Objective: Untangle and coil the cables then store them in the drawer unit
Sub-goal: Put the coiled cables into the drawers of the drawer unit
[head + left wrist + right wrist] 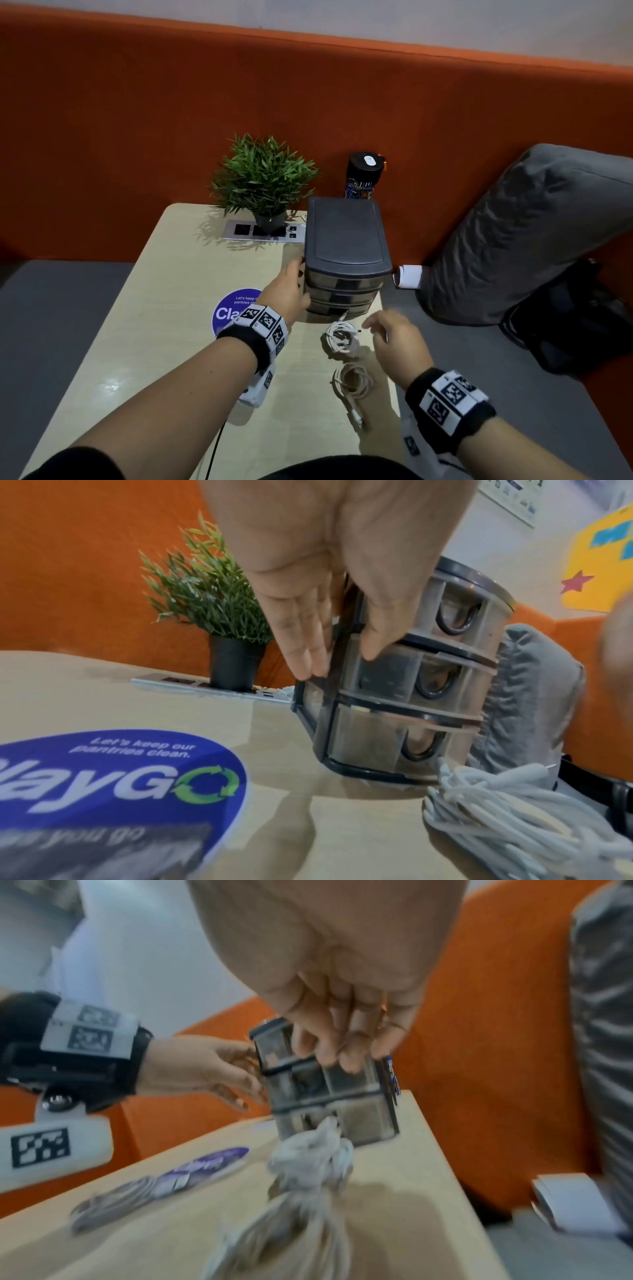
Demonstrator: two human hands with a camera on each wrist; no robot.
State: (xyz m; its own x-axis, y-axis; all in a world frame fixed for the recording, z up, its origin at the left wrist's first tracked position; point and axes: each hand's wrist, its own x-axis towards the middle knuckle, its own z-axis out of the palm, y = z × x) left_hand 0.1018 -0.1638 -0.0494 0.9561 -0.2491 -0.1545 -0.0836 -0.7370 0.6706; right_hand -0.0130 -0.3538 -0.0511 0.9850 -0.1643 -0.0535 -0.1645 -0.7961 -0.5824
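A dark grey drawer unit (346, 240) with three shut translucent drawers stands at the table's far right. My left hand (298, 274) lies against its left side; in the left wrist view the fingers (304, 642) are straight along the side wall and the thumb rests on the front corner of the drawer unit (428, 674). A coiled white cable (340, 337) lies just in front of the unit, and a second coil (352, 380) lies nearer me. My right hand (376, 327) hovers right of the first coil, fingers loosely curled and holding nothing.
A potted plant (263, 181) stands on a socket strip (263, 231) behind the unit, beside a dark bottle (364, 176). A blue round sticker (236, 310) marks the table. Right of the table edge lie a grey cushion (520, 233) and a black bag (575, 315).
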